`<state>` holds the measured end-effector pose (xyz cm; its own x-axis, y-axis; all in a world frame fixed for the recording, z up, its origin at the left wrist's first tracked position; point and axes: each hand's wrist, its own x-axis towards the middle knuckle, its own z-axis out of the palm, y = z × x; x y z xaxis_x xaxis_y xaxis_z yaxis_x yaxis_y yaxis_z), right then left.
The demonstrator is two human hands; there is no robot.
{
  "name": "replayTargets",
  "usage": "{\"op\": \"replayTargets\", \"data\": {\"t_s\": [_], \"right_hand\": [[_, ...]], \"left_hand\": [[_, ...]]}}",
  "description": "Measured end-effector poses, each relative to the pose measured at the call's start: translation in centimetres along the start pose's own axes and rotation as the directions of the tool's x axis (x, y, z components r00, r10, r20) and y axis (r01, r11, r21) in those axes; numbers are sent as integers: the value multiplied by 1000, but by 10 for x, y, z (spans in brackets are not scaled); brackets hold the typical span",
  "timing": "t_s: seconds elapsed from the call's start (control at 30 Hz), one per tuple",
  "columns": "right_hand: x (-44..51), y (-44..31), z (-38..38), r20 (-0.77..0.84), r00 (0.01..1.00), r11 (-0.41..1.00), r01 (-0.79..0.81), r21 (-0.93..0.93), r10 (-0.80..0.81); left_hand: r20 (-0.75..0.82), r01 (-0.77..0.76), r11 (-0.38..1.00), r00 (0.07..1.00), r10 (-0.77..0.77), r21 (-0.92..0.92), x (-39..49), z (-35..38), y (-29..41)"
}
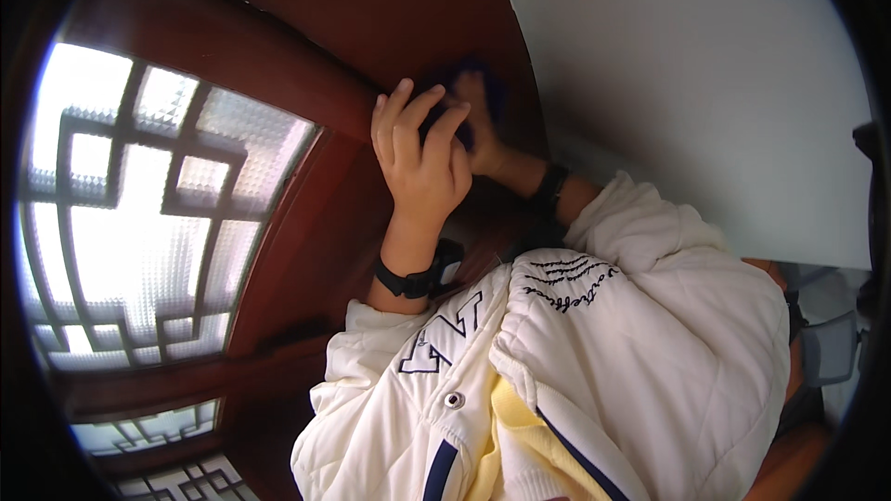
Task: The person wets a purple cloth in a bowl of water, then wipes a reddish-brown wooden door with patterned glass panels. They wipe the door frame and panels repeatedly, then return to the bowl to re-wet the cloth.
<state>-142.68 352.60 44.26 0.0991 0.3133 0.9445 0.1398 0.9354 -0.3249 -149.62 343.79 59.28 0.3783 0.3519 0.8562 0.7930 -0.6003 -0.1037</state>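
Observation:
My right hand (480,118), blurred, is on a dark blue cloth (497,87) against a dark red wooden panel (418,7). The cloth shows around its fingers, its shape blurred and partly hidden. Nearer the camera, my left hand (423,146) is raised with bent, spread fingers and its back towards me. Nothing shows in its grip. Its fingertips overlap the cloth in the picture; whether they touch it, I cannot tell. Black bands circle both wrists, and a dark device (449,266) sits by the left one.
To the left, a dark red wooden frame (278,236) holds patterned glass with a dark lattice (150,223). A narrow bright gap runs along the panel's upper left. A pale, smooth surface (696,83) borders the panel on the right. A grey chair back (828,348) stands at the lower right.

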Motion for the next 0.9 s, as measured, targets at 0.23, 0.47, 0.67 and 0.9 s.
{"op": "replayTargets", "data": {"t_s": [0.23,0.47,0.67,0.9], "right_hand": [[6,53,3,-179,930,934,-341,-105,320],[-68,0,-15,32,689,681,-722,126,724],[34,18,17,-170,926,806,-377,-457,337],[-75,74,16,-369,621,695,-711,106,691]], "left_hand": [[23,-33,994,999,35,-106,-20,13,-5],[288,-92,980,947,141,-179,-30,47,-10],[33,-154,970,986,163,-188,-38,48,-10],[69,-120,970,988,137,-211,-63,54,-9]]}}
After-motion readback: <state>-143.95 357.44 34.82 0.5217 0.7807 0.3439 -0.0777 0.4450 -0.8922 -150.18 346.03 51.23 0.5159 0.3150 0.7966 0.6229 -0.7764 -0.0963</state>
